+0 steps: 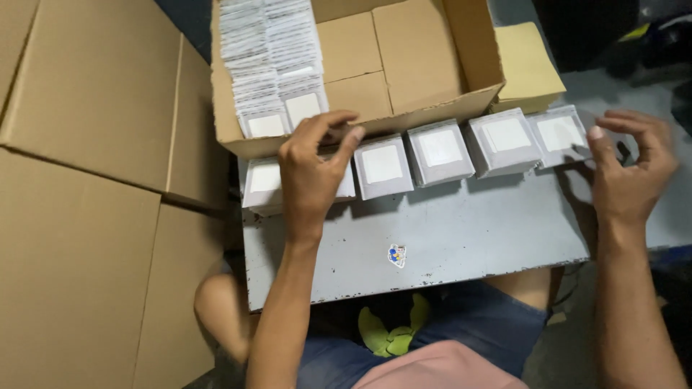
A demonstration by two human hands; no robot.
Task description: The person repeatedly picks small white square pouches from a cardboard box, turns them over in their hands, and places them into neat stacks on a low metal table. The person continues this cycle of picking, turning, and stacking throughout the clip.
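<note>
A: Nearest us, the person's lap: blue shorts [461, 317] and a yellow-green thing [393, 333] under the table edge. Now the hands!

B: The left hand [313, 169], at about nine o'clock of the table [461, 238], has thumb and forefinger curled round the end stack of the row of small grey-and-white packets [440, 153]. Whether it actually grips, I can't tell; the hand covers the stack.

A: And the right hand [633, 167]?

B: Over at three o'clock, fingers spread and open, fingertips touching the last packet stack. Nothing clutched there.

A: How to do this well?

B: My judgement: press evenly from both ends so the stacks stay square and upright, none tipping.

A: Beyond the row, at twelve o'clock, an open cardboard box [404, 65] with more packets filed on edge at its left side.

B: Flat cardboard sheets [94, 144] fill nine o'clock. There's a small sticker [396, 255] on the table. The dark things at two o'clock are cut off, unreadable.
</note>
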